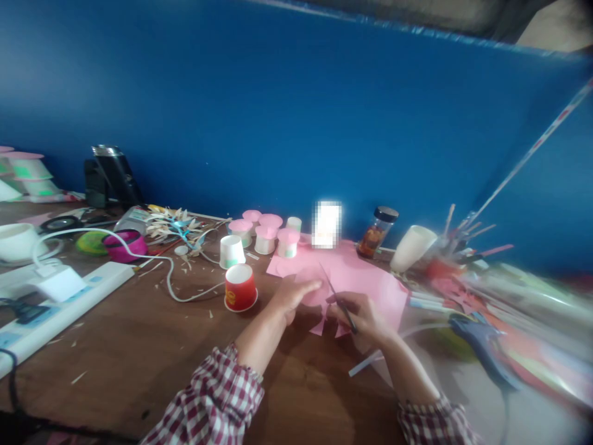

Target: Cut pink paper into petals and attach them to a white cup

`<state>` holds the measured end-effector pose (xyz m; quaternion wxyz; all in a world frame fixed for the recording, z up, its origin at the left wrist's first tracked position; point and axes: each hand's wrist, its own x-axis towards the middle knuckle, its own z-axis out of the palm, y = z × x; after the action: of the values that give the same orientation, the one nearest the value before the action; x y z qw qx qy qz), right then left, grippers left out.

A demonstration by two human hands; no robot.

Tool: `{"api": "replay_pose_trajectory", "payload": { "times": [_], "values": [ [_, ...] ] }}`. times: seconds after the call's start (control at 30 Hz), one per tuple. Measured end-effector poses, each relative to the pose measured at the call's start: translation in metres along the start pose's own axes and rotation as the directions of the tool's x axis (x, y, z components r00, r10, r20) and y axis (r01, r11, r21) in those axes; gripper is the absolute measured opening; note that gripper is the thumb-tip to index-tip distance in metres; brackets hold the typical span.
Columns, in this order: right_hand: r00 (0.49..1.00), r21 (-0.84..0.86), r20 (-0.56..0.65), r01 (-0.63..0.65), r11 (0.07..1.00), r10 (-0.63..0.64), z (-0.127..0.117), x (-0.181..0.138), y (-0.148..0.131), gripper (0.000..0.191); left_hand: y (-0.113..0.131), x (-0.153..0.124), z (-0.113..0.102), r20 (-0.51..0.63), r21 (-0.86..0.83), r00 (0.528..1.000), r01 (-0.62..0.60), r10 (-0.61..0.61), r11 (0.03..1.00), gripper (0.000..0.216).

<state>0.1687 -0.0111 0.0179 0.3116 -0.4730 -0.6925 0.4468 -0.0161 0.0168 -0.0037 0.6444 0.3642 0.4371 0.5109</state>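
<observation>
From the head view, the left hand pinches a pink paper piece over the brown table, while the right hand has its fingers wrapped around a slim dark-handled tool, thin end pointing forward by that piece. A larger pink sheet lies beyond both hands, and a red paper cup stands near the left forearm.

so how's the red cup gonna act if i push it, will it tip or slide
The red cup stands with its wider, lipped end down, so a low push would more likely slide it than tip it. It looks like thin paper, so it's probably light and could dent if squeezed. If knocked over, its tapered side may make it roll in a curve.
</observation>
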Motion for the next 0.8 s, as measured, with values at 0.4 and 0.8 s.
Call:
{"api": "replay_pose_trajectory", "payload": {
  "times": [0.4,0.8],
  "values": [
    [1.000,-0.015,0.022,0.003,1.000,-0.003,-0.002,-0.001,-0.001,0.038,0.007,-0.004,-0.001,0.027,0.044,0.999,-0.021,0.020,0.999,0.042],
    [1.000,-0.021,-0.005,0.010,1.000,-0.010,0.001,-0.003,-0.011,0.038,0.009,-0.006,0.000,0.035,0.019,0.999,0.004,-0.005,1.000,0.044]
  ]
}}
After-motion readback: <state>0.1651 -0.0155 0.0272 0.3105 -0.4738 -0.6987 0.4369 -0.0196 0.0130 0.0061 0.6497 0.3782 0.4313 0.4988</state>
